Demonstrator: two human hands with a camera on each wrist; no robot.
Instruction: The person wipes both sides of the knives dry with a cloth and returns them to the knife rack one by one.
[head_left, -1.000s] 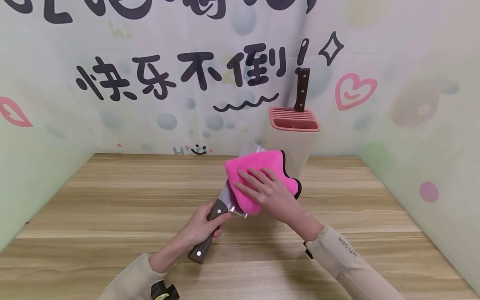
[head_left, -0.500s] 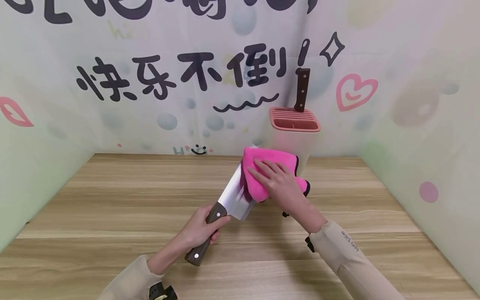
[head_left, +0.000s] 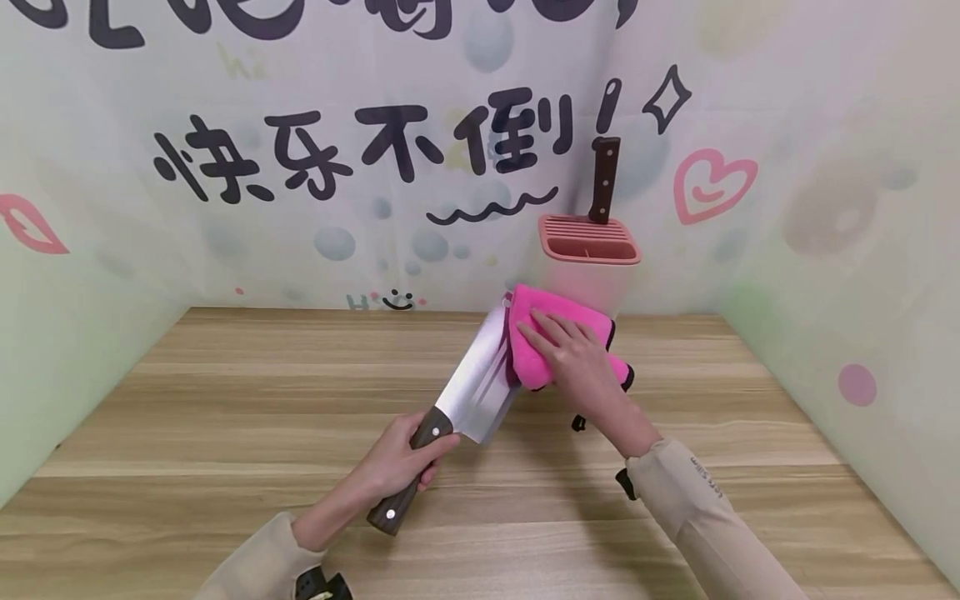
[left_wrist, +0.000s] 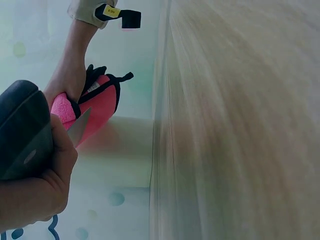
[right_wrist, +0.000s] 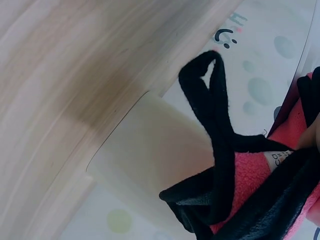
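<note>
My left hand grips the dark wooden handle of a cleaver, its broad steel blade angled up and away over the table. A pink cloth with black edging covers the far part of the blade along its right side. On top of the cloth lie the fingers of my right hand, which grips it folded at the blade. The left wrist view shows the blade tip against the pink cloth. In the right wrist view, a black hanging loop dangles from the cloth's trim.
A pale knife block with a pink slotted top stands against the back wall, just behind the cloth. One dark-handled knife sits upright in it. The wood-grain table meets printed walls at the back and on both sides.
My right hand has slid the cloth up and to the right along the blade, baring more steel near the handle. My left hand and the cleaver have barely shifted.
</note>
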